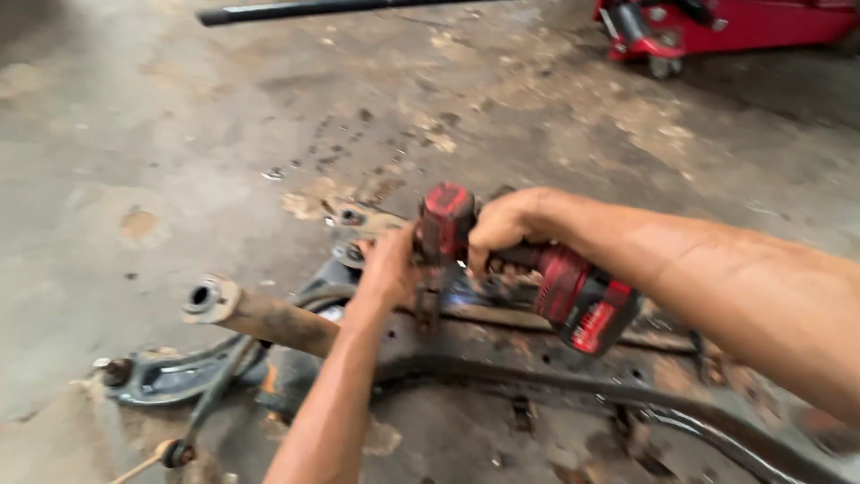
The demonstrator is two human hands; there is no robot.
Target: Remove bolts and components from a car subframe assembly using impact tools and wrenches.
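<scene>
Right hand point(503, 229): is being clenched around the red drill point(537, 269).
Left hand point(387, 267): is being pressed on the drill's front, grip unclear.
Metal frame point(502, 358): is lying under the drill.
Red jack point(717, 27): is being left far behind the drill.

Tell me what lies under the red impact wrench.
Under the impact wrench lies a rusty black subframe on the concrete floor. The fastener at its nose is hidden by the left hand.

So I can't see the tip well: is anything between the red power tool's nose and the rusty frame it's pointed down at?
Nothing visible. The right hand grips the red power tool; its nose points down onto the rusty frame, with the left hand beside it. The contact spot is blurred.
</scene>
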